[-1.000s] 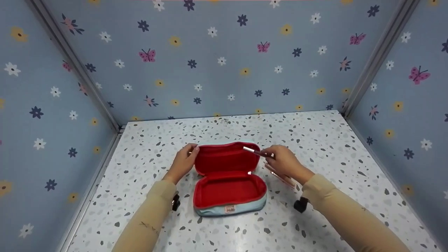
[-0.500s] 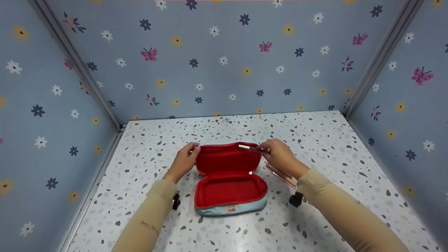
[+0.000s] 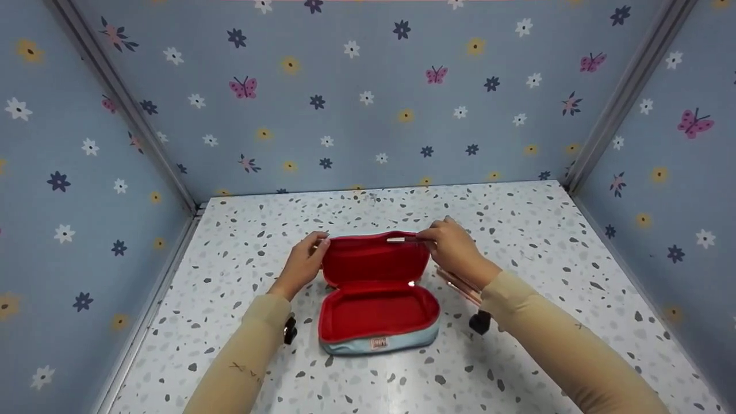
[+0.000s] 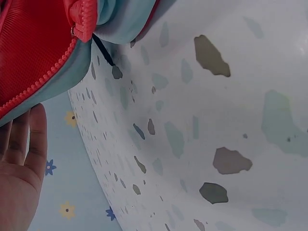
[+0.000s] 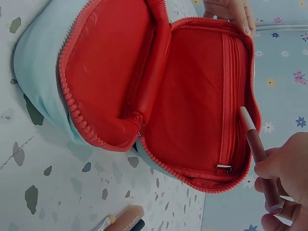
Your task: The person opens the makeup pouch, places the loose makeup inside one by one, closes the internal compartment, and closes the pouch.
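Note:
A light-blue zip pouch point(image 3: 425, 336) with red lining lies unzipped, its lid raised. My left hand point(image 3: 302, 261) holds the lid's left top corner, thumb in front; in the left wrist view its fingers point(image 4: 36, 144) lie against the pale outside. My right hand point(image 3: 454, 250), at the lid's right top corner, pinches a slim lip gloss tube point(image 5: 260, 149) with a whitish end and a mauve body. In the right wrist view this tube crosses in front of the zipped mesh pocket point(image 5: 197, 106) inside the lid. Whether it touches the pocket, I cannot tell.
Several slim cosmetics point(image 3: 457, 284) lie right of the pouch under my right forearm, including a tan tube point(image 5: 127, 219). Black devices point(image 3: 480, 322) hang at both wrists. Flower-patterned walls point(image 3: 368, 115) enclose the speckled table point(image 3: 374, 210) at the back and sides.
My right hand has moved up and left with the lip gloss tube, from beside the pouch to the lid's right top edge. The left hand keeps its hold.

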A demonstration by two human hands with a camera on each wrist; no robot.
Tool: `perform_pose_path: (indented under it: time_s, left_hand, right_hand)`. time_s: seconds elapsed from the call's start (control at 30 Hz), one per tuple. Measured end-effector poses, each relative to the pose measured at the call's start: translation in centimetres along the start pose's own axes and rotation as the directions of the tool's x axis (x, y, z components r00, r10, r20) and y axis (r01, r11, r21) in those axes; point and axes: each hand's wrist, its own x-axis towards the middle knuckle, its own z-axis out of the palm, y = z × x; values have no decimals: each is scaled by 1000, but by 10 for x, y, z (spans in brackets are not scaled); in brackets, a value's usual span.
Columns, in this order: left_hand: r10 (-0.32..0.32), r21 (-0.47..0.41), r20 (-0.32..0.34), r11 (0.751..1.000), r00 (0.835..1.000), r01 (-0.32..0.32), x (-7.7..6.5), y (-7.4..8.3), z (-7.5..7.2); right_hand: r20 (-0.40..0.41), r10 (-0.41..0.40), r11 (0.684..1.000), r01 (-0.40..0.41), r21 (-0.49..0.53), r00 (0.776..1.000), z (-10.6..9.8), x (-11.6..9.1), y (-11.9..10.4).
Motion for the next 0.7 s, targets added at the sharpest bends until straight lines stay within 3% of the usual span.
perform_pose_path:
  time_s: [0.4, 0.7]
  left_hand:
    - [11, 21, -22, 1000, 1000, -10, 0, -1, 2]
    - [16, -11, -37, 1000, 999, -16, 1, -2, 3]
  right_hand:
    - [-25, -91, 989, 87, -118, 996, 4, 7, -1]
    - [48, -94, 989, 99, -112, 994, 13, 13, -11]
